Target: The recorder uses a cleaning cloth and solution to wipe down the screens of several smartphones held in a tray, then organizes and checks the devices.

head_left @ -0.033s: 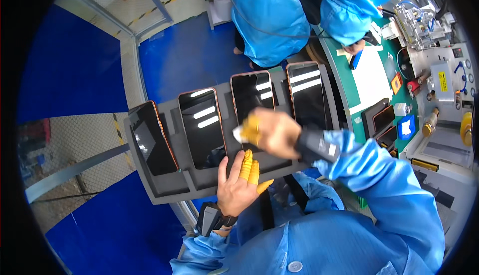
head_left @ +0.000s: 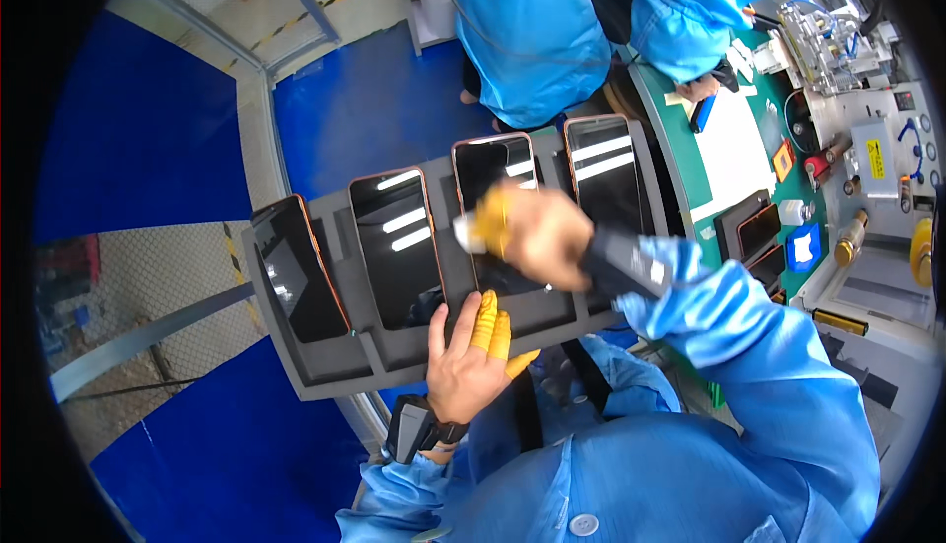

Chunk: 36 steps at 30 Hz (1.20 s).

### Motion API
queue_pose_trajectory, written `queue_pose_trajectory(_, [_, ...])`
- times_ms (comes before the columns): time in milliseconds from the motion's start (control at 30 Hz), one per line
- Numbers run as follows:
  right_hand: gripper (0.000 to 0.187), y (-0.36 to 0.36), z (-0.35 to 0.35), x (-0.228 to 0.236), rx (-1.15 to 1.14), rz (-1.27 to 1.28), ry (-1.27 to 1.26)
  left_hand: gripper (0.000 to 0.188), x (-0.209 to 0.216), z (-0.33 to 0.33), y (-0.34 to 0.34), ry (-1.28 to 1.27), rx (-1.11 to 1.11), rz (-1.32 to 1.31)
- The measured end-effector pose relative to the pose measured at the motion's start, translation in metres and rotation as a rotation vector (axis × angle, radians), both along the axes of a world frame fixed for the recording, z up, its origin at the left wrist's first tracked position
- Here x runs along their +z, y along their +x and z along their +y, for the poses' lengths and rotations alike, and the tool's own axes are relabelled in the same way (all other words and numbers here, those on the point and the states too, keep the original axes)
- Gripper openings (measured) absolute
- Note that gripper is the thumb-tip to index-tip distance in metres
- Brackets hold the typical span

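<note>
A dark grey foam tray (head_left: 402, 356) holds several phones with black, shiny screens and orange-red edges, set side by side in its slots. My right hand (head_left: 547, 239), blurred by motion, is over the third phone from the left (head_left: 479, 167). Its yellow-covered fingers are closed on a small white wipe (head_left: 463, 234), held at that phone's left side. At the tray's near edge lies my left hand (head_left: 468, 371), fingers stretched out and some in yellow finger cots. Its fingertips reach between the second phone (head_left: 397, 247) and the third.
Beyond the tray sits a person in blue (head_left: 532, 40), working at a green bench (head_left: 680, 188) on the right. That bench bears a dark tray with phones (head_left: 757, 233), a white bottle (head_left: 793, 212) and a blue box (head_left: 803, 247). Machinery (head_left: 823, 45) stands farther right.
My right hand has moved a little away from me along the third phone, with the white wipe. The tray and my left hand have shifted very slightly the same way.
</note>
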State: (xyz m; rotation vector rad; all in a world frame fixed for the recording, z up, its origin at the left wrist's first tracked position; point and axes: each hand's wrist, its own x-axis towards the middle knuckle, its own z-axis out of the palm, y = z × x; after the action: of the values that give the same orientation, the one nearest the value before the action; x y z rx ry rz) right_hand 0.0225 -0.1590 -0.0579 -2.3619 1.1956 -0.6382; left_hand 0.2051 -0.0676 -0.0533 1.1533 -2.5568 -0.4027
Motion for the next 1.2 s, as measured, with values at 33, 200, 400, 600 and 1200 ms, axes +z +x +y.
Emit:
queue_pose_trajectory(33, [0.021, -0.005, -0.019, 0.011, -0.023, 0.05, -0.145, 0.05, 0.002, 0.002, -0.001, 0.002, -0.008, 0.002])
queue_pose_trajectory(200, [0.024, 0.02, 0.026, 0.005, 0.078, -0.083, -0.027, 0.052, -0.008, 0.011, 0.006, -0.05, 0.021, 0.024])
queue_pose_trajectory(400, [0.024, 0.003, 0.029, 0.01, 0.359, -0.013, -0.056, 0.061, -0.029, 0.016, 0.01, -0.331, 0.081, 0.289])
queue_pose_trajectory(600, [0.018, -0.033, 0.029, 0.024, 0.583, -0.035, 0.036, 0.058, -0.013, 0.017, 0.005, -0.178, 0.077, -0.073])
queue_pose_trajectory(1200, [0.005, -0.031, 0.051, 0.003, 0.174, 0.031, -0.11, 0.053, -0.011, 0.015, 0.003, -0.131, 0.053, -0.078])
